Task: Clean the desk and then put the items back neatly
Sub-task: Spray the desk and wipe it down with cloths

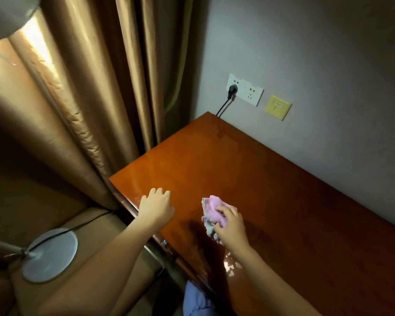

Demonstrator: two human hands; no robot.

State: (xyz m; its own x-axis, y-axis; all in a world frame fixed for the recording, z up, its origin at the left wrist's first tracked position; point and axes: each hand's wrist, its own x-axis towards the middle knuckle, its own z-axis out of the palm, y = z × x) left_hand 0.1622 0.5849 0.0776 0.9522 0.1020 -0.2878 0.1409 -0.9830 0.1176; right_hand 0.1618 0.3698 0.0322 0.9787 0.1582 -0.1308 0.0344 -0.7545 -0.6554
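Pink cloth (214, 213), bunched in the grip of the right hand (232, 224) near the bench (283, 190) front edge, shows the wiping step; the left hand (156, 207) rests open at the left corner, so next probably strokes toward the wall.

tan curtain (89, 99), hanging left | white double wall socket (245, 89), black plug (232, 90) in its left outlet | yellow wall plate (278, 107) beside it | round grey lamp base (49, 255) on floor
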